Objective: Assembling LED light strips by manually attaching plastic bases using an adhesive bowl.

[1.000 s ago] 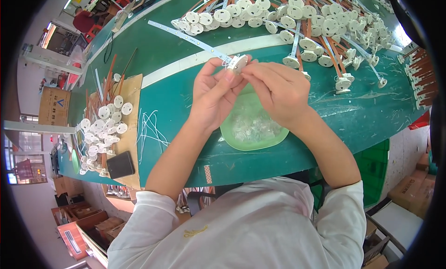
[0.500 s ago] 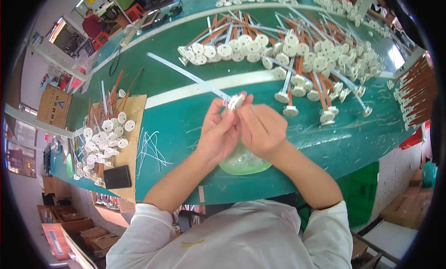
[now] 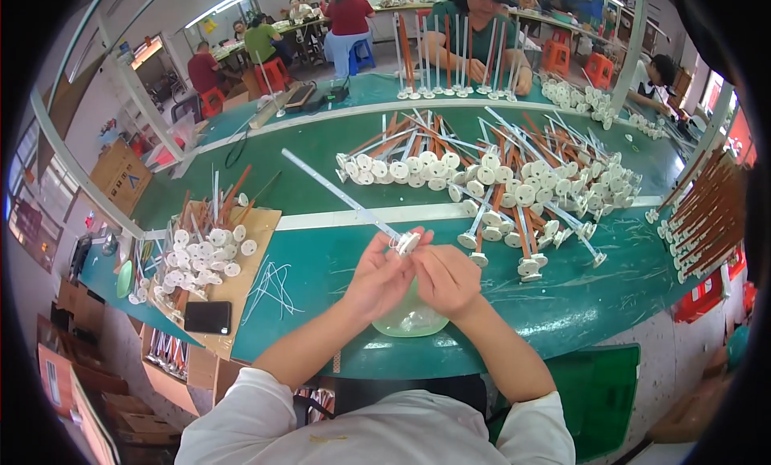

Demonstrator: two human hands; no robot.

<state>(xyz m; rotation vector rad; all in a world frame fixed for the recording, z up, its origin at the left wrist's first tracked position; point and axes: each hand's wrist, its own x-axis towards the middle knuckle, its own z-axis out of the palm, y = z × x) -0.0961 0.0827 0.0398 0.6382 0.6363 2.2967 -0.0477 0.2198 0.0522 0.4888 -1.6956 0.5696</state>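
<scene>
Workroom with a green table (image 3: 578,308), one strip held above it

In the head view we see people (image 3: 348,17) sitting in the background and a co-worker (image 3: 442,33) across the table, behind a row of upright strips (image 3: 406,55). A big heap of strips with white discs (image 3: 486,176) lies right of centre; a smaller heap (image 3: 217,238) lies at left on a cardboard sheet (image 3: 265,228) with a black phone (image 3: 208,317). Loose white strings (image 3: 273,292) lie beside it.

Our left hand (image 3: 377,276) pinches a white disc (image 3: 408,243) between thumb and fingers, its pale strip (image 3: 337,193) slanting up and left. Our right hand (image 3: 450,280) has its fingers bunched together at the disc's right side; we cannot tell what they pinch. A pale green bowl (image 3: 409,326) sits below, partly hidden.
</scene>
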